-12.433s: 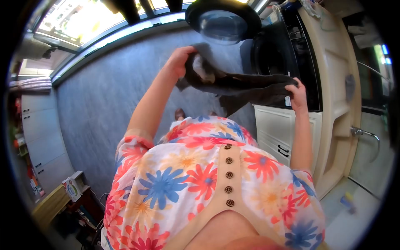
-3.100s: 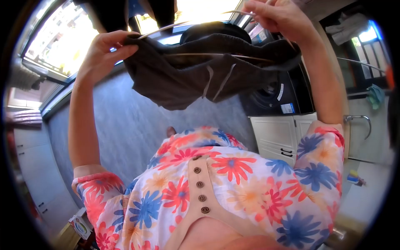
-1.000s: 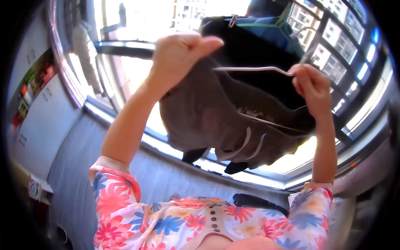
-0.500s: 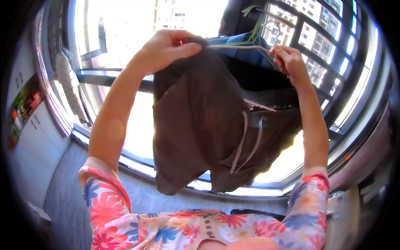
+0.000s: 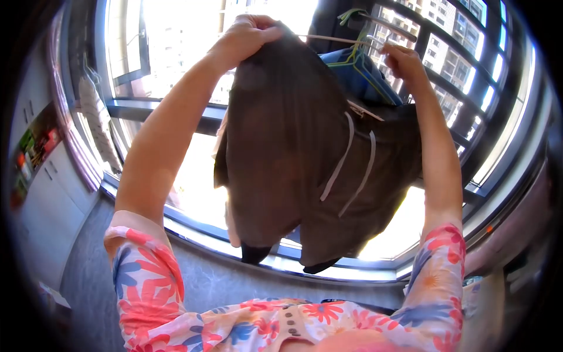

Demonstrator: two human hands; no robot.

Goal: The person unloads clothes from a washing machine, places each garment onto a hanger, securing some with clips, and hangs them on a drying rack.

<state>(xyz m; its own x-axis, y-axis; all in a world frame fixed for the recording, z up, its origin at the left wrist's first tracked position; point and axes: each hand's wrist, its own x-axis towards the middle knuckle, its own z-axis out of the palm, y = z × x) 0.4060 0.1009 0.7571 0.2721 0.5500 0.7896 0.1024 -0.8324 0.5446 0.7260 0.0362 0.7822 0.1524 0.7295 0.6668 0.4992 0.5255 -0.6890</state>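
Note:
Dark brown drawstring shorts (image 5: 270, 152) hang in front of me, with two pale cords at the front. My left hand (image 5: 247, 40) is closed on the upper left corner of their waistband. A thin pale clothes hanger (image 5: 331, 39) runs from that corner toward my right hand (image 5: 406, 63), whose fingers are closed around its right part near the hook. The shorts' right side droops below the hanger. Behind it, blue garments (image 5: 352, 73) hang on green hangers (image 5: 356, 51).
A dark rail end (image 5: 390, 26) juts out at upper right, before large framed windows. At left a light garment (image 5: 97, 114) hangs beside a curtain (image 5: 69, 129) and white cabinets (image 5: 41, 217). Grey flooring (image 5: 193, 276) lies below.
My left hand has risen with the waistband corner, stretching the shorts' left side upward. The right hand and hanger have moved up a little. More of the blue garments now shows.

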